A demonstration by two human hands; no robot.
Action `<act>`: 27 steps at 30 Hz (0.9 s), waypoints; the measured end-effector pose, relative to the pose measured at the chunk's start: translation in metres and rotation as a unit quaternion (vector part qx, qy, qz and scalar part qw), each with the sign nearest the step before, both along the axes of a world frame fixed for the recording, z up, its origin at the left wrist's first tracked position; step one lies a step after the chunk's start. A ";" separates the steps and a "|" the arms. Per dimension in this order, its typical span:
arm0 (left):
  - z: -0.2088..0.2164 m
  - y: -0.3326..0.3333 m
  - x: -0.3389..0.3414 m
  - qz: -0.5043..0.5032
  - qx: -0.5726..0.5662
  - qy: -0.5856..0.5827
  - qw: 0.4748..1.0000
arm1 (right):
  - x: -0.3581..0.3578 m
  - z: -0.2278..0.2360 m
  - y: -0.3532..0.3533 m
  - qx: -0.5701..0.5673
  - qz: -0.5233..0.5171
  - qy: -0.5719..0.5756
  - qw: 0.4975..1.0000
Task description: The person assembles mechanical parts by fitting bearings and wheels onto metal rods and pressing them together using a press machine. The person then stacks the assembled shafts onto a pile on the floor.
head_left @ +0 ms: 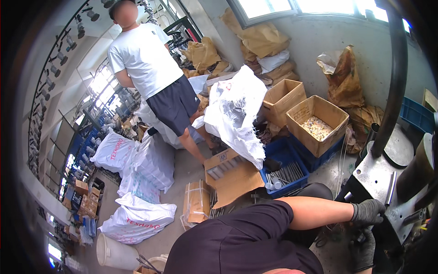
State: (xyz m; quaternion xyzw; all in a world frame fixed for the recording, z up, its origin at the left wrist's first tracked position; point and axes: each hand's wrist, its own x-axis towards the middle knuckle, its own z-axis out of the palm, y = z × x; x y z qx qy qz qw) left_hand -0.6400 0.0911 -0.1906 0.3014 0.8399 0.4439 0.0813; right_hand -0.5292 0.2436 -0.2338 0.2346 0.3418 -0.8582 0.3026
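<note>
My left hand point(368, 213), in a dark grey knit glove, is at the near edge of a metal plate point(365, 176) on a dark machine stand. Its fingers are curled closed, and what they grip is hidden. Just below it, in shadow, my right hand point(362, 251) wears the same kind of glove. Its fingers look bent together beneath the plate, and I cannot make out anything in them. A short metal rod point(391, 188) lies on the plate beyond my left hand. A thick dark post point(396, 82) rises from the plate.
A blue crate point(296, 185) holds metal rods. Behind it stand an open carton point(319, 118) of small pale pieces and another carton point(280, 98). White woven sacks point(148, 164) and a white bucket point(114, 251) occupy the left floor. A person point(148, 59) stands beyond.
</note>
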 end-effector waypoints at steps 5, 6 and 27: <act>-0.006 0.001 -0.001 0.008 0.003 0.014 1.000 | 0.002 0.007 -0.005 0.037 -0.004 0.002 0.999; -0.006 0.001 -0.001 0.008 0.002 0.015 1.000 | 0.003 0.011 -0.006 0.036 -0.004 0.003 0.999; 0.001 -0.004 0.004 -0.001 0.014 0.041 0.999 | 0.002 0.020 -0.012 0.049 0.028 0.047 0.997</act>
